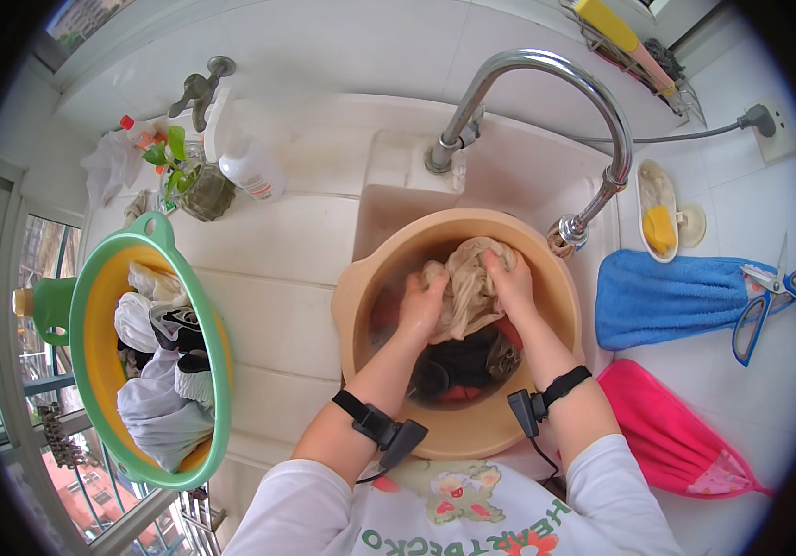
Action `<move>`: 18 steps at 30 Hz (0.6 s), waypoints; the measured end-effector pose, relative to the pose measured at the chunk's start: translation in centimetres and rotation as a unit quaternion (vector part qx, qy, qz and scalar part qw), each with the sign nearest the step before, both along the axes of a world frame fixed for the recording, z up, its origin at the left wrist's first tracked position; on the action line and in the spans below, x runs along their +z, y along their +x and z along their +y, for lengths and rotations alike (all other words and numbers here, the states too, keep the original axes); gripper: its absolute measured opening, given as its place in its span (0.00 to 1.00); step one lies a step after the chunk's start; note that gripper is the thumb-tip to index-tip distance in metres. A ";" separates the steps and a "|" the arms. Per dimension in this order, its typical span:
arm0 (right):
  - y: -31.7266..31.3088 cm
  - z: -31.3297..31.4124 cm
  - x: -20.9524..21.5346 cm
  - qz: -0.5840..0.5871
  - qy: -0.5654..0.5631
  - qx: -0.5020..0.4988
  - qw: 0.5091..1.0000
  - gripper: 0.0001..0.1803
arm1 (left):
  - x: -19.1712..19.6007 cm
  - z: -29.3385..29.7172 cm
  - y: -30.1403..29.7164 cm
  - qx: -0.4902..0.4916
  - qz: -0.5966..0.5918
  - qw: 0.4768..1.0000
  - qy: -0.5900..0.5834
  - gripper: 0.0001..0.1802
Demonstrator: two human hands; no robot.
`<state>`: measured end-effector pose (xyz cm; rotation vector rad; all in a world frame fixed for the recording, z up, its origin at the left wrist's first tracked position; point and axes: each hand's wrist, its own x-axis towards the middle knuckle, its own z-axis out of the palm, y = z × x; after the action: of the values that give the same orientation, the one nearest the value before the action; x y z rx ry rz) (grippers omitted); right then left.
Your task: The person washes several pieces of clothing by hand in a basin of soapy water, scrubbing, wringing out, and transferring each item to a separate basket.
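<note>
A beige plastic basin sits in the sink under a curved metal tap. It holds water and several wet clothes, dark and red ones at the bottom. My left hand and my right hand both grip a bunched beige cloth above the water, one on each side of it. A black band with a small device is strapped on each wrist.
A green and yellow basin full of white and dark laundry stands at the left. A spray bottle and a small potted plant sit behind it. At the right hang a blue towel, a pink cloth, scissors and a soap dish.
</note>
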<state>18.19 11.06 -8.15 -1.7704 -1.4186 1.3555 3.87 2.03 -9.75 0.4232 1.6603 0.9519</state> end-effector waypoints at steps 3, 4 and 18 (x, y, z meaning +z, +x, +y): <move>1.7 -1.6 -5.4 -0.165 0.193 0.103 0.962 0.36 | -0.3 -0.4 0.8 0.005 0.248 0.960 0.127 0.39; 1.9 -2.3 -5.8 -0.228 0.223 0.159 0.934 0.41 | -0.1 -0.8 0.9 -0.058 0.253 0.956 0.137 0.43; 0.7 -3.0 -8.7 -0.373 -0.096 0.335 0.860 0.36 | -6.3 -3.0 0.8 -0.363 0.244 0.888 -0.140 0.28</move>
<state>18.93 8.09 -16.89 -2.1644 -2.5868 1.1587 4.65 -0.94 -16.05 1.0554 1.8231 0.0330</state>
